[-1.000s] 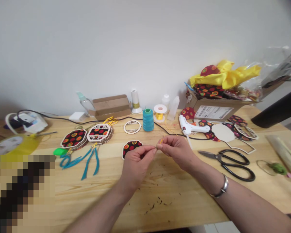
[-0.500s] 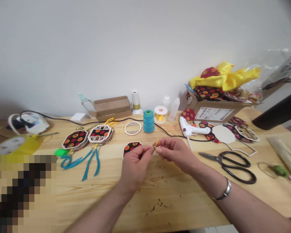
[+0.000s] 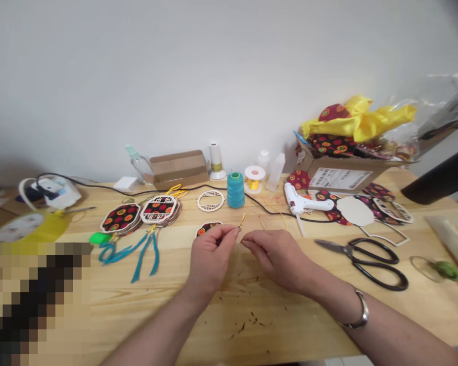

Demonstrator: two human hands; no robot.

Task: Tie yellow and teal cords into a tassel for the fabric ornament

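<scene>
At the middle of the bench my left hand [image 3: 212, 251] pinches a thin yellow cord [image 3: 243, 219], whose short end sticks up past the fingertips. Close by on the right, a small gap away, my right hand [image 3: 277, 254] has its thumb and fingertips pressed together. Whatever may be between those fingers is too small to make out. Partly hidden behind my left hand lies a patterned fabric panel [image 3: 206, 228] with a pale rim. Beyond the hands stand a teal thread cone [image 3: 235, 192] and a spool of yellow cord [image 3: 253, 183].
Black-handled scissors [image 3: 361, 259] and a white glue gun [image 3: 305, 201] lie at the right. Stacked ornaments [image 3: 158, 209] with teal tassels [image 3: 147, 256] are at the left. A cardboard box [image 3: 339, 175] of fabric stands at the back right. A black cable [image 3: 191, 188] crosses the bench.
My right hand has parted slightly from my left and turned so its knuckles face up more. The yellow cord stays at my left fingertips. The view has shifted slightly.
</scene>
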